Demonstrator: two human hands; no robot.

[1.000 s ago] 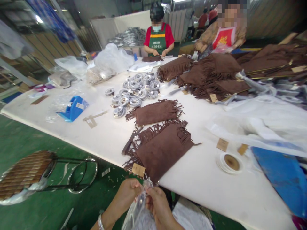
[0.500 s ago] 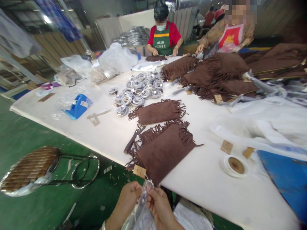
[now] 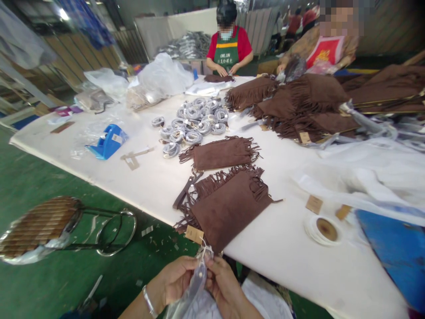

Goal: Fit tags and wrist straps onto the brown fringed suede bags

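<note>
At the table's near edge, my left hand [image 3: 179,275] and my right hand [image 3: 223,280] pinch a plastic-wrapped strap [image 3: 195,288] from either side. White string [image 3: 206,246] loops at the top of the wrap, between the fingertips and a brown fringed bag [image 3: 232,206]. A tan paper tag [image 3: 194,234] hangs by the bag's near corner. What the fingertips press on exactly is partly hidden. A brown wrist strap [image 3: 186,190] lies at the bag's left side. Just behind rests a second brown fringed bag [image 3: 226,154].
Coiled, wrapped straps [image 3: 199,119] lie in a heap mid-table. Left are a blue tape dispenser [image 3: 106,142] and a stool [image 3: 41,226]. Right are a roll of white ribbon [image 3: 322,229], a blue board [image 3: 393,252] and piled brown bags [image 3: 299,104]. Two people work across the table.
My left hand has shifted slightly left and down, and more of its wrist and bracelet shows. Both hands keep their pinch. The camera view has moved slightly.
</note>
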